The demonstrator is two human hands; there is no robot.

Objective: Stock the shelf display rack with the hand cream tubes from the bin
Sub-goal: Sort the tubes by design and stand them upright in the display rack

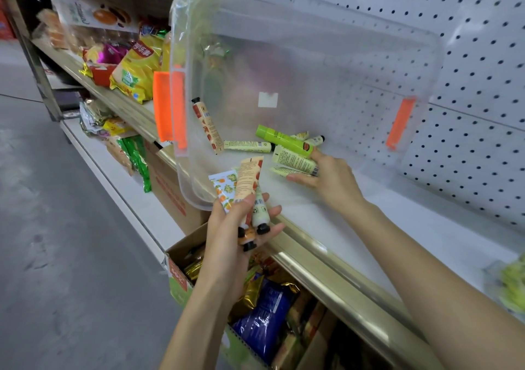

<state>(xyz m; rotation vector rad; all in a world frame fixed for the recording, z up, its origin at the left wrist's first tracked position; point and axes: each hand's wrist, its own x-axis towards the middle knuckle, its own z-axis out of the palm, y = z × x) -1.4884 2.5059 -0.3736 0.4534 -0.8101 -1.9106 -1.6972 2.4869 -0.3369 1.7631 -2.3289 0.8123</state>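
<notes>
Clear plastic bin (312,43), tipped on its side on the white shelf (355,227), holds loose hand cream tubes (247,145). The left grip (233,227) is clamped on a bunch of patterned tubes (248,182). The right grip (332,176) pinches pale green tubes (292,160) inside. Best gather few, caps aligned, before lifting out.

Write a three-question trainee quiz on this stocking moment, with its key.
1. True or false: the clear bin stands upright on the floor.
2. What does the left hand hold? A) a snack bag B) several hand cream tubes C) nothing
3. Fill in: the right hand grips pale tubes lying in the ___.
Key: 1 false, it lies tipped on its side on the white shelf; 2 B; 3 bin.
</notes>
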